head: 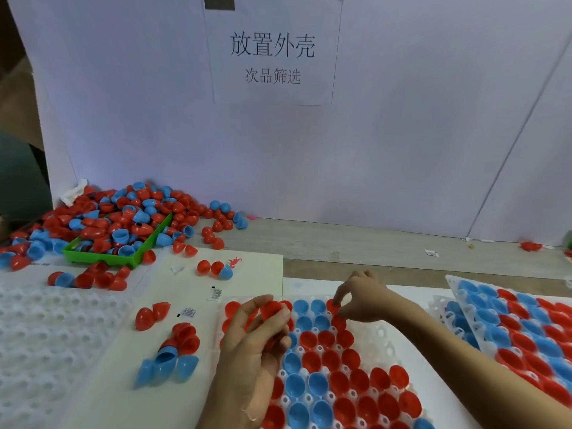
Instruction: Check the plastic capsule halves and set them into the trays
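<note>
A white dimpled tray (376, 332) lies in front of me, most of its pockets filled with red and blue capsule halves. My left hand (257, 342) hovers over the tray's left side and grips a short stack of red halves (272, 309). At the tray's far row, my right hand (360, 297) pinches a red half (335, 305) between thumb and fingertips. Loose nested red and blue halves (173, 351) lie on the white sheet left of the tray.
A big heap of red and blue halves spills over a green bin (136, 260) at the back left. An empty white tray (46, 342) lies at the left. Filled trays (513, 326) are stacked at the right. A white board with a paper sign stands behind.
</note>
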